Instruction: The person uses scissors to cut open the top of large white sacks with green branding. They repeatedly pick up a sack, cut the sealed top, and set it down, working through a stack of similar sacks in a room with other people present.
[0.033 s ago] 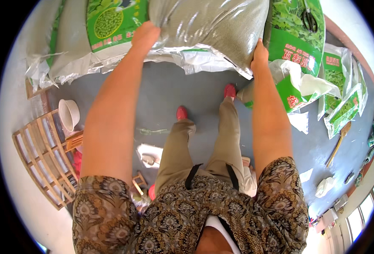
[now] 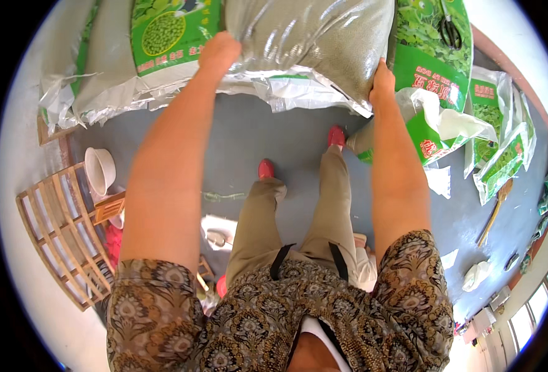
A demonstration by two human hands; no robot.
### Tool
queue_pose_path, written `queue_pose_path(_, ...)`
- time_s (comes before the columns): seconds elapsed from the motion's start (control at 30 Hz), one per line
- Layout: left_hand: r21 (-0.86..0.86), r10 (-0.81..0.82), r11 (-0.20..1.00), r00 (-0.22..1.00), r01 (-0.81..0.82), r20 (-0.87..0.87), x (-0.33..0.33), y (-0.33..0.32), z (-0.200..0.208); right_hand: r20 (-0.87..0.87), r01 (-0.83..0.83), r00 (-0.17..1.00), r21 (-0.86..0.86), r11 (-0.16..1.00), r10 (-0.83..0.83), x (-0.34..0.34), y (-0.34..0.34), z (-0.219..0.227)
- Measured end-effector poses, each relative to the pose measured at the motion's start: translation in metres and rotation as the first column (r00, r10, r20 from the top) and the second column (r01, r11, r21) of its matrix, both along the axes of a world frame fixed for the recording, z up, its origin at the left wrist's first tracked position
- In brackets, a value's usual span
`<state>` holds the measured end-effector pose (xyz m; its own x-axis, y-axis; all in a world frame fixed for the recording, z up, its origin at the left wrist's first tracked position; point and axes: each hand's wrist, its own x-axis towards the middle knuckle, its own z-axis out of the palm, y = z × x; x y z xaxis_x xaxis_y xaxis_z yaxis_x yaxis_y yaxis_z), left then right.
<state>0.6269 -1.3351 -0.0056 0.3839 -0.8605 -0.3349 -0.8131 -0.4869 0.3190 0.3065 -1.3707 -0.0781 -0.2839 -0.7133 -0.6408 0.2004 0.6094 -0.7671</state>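
A bulging sack (image 2: 305, 37) with a shiny see-through grey side lies at the far middle, its crumpled white edge toward me. My left hand (image 2: 219, 53) is closed on its left side, beside a green printed panel. At the right side my right hand (image 2: 382, 85) grips the sack's edge; its fingers are partly hidden. Left of the sack is another filled sack (image 2: 174, 31) with green print and a picture of green beans. Black-handled scissors (image 2: 450, 32) rest on a green printed sack (image 2: 432, 59) to the right.
Below the right-hand sack an opened green and white bag (image 2: 438, 133) stands beside my right forearm. More printed bags (image 2: 494, 115) and a broom (image 2: 496, 208) are farther right. At left are a white basin (image 2: 100, 172) and a wooden slatted frame (image 2: 63, 232). Grey floor (image 2: 286, 124) surrounds my red shoes.
My left hand and the sacks at the upper left sit very slightly farther right. My right hand keeps its place at the sack's edge.
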Motion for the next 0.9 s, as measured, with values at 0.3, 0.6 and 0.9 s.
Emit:
queue_pose_path(0.3, 0.094, 0.101, 0.992, 0.963, -0.080, -0.252, -0.065, 0.207, -0.003, -0.411, -0.264, 0.886, -0.068, 0.962, 0.214, -0.068, 0.176, -0.062)
queue_pose_path(0.6, 0.524, 0.780, 0.554, 0.182, -0.647, -0.599, -0.081, 0.277, -0.078, 0.123, -0.351, 0.936, 0.426, 0.834, 0.331, -0.098, 0.232, -0.082)
queue_pose_path(0.9, 0.358, 0.545, 0.722, 0.168, -0.592, -0.822, -0.118, 0.113, -0.130, 0.010, -0.439, 0.892, 0.251, 0.862, 0.451, -0.062, 0.099, -0.080)
